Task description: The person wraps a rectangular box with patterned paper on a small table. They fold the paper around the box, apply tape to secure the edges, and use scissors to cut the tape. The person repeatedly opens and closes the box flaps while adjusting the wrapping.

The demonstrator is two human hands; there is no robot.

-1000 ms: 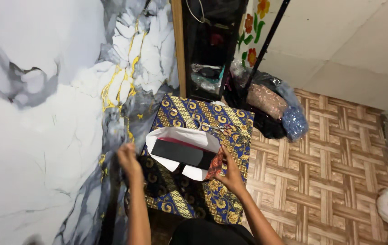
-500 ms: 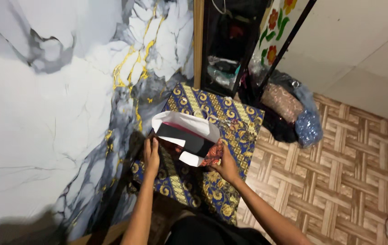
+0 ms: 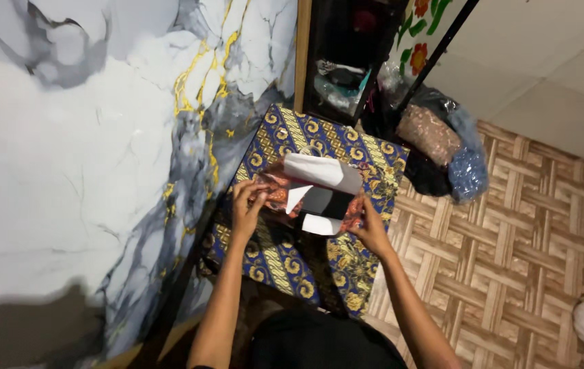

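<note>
Both hands held a folded packet above the patterned cloth.

The packet [image 3: 319,195], white paper flaps over a dark middle with orange-brown patterned fabric at its ends, lay between the hands. The left hand [image 3: 247,205] had its fingers closed on the left end; the right hand [image 3: 368,229] pinched the lower right corner. Its long axis ran left to right, tilted slightly down toward the right hand. It sat over the blue-and-gold cloth [image 3: 271,260], beside the marble-patterned sheet [image 3: 66,171].
</note>
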